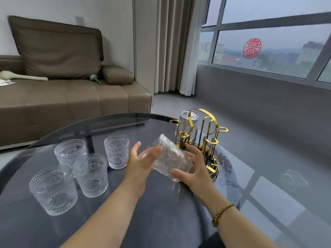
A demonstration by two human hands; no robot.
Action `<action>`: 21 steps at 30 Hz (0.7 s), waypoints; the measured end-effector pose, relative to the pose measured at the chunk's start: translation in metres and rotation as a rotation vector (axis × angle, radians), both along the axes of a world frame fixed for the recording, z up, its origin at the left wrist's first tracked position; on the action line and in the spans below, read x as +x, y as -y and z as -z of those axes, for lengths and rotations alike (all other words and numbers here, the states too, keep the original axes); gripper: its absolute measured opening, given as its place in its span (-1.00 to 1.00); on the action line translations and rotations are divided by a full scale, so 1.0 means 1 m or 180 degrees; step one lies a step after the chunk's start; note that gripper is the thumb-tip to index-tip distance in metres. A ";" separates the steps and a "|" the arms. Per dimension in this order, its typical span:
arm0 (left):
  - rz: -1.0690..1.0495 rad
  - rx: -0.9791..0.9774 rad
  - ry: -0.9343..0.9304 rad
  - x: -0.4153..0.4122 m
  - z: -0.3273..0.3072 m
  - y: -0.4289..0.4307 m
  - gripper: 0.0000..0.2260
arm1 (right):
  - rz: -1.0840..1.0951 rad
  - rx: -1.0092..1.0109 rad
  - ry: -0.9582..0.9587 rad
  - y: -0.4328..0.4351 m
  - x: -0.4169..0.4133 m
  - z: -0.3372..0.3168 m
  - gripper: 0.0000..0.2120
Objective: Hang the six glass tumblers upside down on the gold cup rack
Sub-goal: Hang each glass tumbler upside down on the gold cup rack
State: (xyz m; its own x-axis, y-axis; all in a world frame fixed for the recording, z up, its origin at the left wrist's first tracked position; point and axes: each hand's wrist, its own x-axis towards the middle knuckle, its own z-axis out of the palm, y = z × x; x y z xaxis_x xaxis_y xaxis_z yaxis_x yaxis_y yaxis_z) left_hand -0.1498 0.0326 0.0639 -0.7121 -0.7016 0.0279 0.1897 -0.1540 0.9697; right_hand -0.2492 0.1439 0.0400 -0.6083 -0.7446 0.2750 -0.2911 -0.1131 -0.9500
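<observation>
— Glass, dark and round: that is the table [161,221], and it carries everything. What stands on it?

— At its far right edge, the gold cup rack [206,140], upright on a ringed base. One hung tumbler [186,122] sits upside down on a far peg; the near pegs are bare.

— And the others?

— Four upright tumblers on the left, all empty: the nearest tumbler [53,190], the middle tumbler [91,174], the back-left tumbler [70,153] and the far tumbler [117,151]. They stand close together, well apart from the rack.

— The sixth?

— The tilted tumbler [168,156] is in the air just before the rack, lying aslant, its base pointing up and away, its mouth down toward the person.

— Who holds it?

— The right hand [195,169] cups its lower end, fingers curled round the rim, a beaded bracelet [222,214] on the wrist. The left hand [141,161] is spread, palm against the glass's side, fingers loosely extended rather than closed.
</observation>
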 end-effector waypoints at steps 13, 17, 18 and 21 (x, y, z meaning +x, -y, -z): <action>0.0986 -0.0215 0.0001 -0.039 0.013 0.002 -0.12 | 0.0410 -0.0350 -0.0149 -0.035 -0.049 -0.069 -0.46; 0.0574 -0.1239 0.0810 -0.052 0.050 0.017 -0.68 | 0.0642 -0.0348 -0.0440 -0.048 -0.071 -0.111 -0.42; 0.0614 -0.1564 0.0908 -0.057 0.057 0.017 -0.68 | 0.0736 -0.0333 -0.0500 -0.050 -0.078 -0.121 -0.43; 0.0820 -0.2608 0.1441 -0.070 0.079 0.012 -0.64 | 0.1182 -0.0205 -0.0821 -0.055 -0.107 -0.146 -0.47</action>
State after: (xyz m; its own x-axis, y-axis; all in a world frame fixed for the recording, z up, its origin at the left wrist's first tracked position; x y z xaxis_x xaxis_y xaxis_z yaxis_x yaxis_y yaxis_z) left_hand -0.2194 0.0210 -0.0155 -0.9047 -0.4076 0.1240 -0.1728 0.6172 0.7676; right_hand -0.3562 0.1985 0.1862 -0.7362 -0.4655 0.4912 -0.5493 -0.0129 -0.8355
